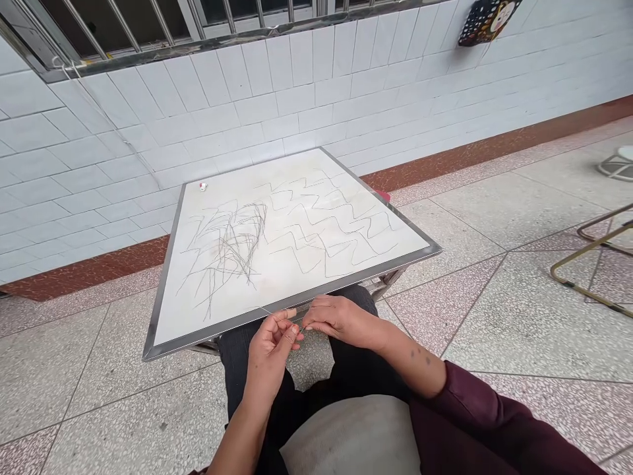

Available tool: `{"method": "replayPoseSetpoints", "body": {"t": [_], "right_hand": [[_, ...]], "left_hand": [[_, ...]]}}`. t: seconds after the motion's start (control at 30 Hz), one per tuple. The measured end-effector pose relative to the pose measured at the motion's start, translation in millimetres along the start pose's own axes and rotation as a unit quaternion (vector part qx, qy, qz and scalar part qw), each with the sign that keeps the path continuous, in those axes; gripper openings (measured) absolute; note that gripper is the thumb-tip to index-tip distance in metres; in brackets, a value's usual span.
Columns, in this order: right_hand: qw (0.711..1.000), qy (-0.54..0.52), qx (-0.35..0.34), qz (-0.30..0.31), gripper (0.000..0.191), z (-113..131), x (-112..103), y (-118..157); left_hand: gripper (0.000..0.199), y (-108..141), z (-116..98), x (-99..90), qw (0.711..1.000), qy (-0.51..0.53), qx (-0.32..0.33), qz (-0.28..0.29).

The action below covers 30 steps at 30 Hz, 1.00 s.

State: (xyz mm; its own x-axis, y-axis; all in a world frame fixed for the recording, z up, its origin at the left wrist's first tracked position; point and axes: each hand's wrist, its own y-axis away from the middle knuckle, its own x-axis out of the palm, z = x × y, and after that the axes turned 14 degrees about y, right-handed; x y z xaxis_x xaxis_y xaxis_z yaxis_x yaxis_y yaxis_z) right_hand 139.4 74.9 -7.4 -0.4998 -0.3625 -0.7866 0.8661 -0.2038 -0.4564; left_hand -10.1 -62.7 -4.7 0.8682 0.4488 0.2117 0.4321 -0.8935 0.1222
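Close together over my lap, at the near edge of the white table (277, 297), are my two hands. My left hand (271, 343) pinches a thin dark wire, whose end sticks out toward the tabletop. Fingers of my right hand (336, 320) are closed on the same wire just to the right. A tan wrap covers one left fingertip. On the table's left half lies a tangled pile of thin wires (237, 244). Bent zigzag wires (336, 244) are spread separately over the right half.
A small white and red object (203, 187) sits at the table's far left corner. Behind the table is a tiled wall (297, 99) with a barred window. At the right are a metal frame (588, 284) and a round stool (620, 161).
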Motion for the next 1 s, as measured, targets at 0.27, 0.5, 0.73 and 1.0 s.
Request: {"method": "replayPoseSetpoints", "body": {"t": [0.27, 0.5, 0.73, 1.0], "right_hand": [[0.999, -0.047, 0.018, 0.003, 0.021, -6, 5, 0], [0.992, -0.118, 0.032, 0.018, 0.020, -14, 9, 5], [0.990, -0.127, -0.028, 0.053, 0.021, -27, 11, 2], [0.986, -0.140, -0.053, 0.076, 0.024, -37, 11, 3]], "left_hand": [[0.043, -2, -1, 0.1, 0.999, -0.007, -0.041, 0.016], [0.055, -3, -3, 4.1, 0.994, -0.030, -0.101, 0.022], [0.060, -4, 4, 2.1, 0.989, -0.054, -0.130, 0.044], [0.053, -6, 7, 4.6, 0.984, -0.083, -0.145, 0.059]]}}
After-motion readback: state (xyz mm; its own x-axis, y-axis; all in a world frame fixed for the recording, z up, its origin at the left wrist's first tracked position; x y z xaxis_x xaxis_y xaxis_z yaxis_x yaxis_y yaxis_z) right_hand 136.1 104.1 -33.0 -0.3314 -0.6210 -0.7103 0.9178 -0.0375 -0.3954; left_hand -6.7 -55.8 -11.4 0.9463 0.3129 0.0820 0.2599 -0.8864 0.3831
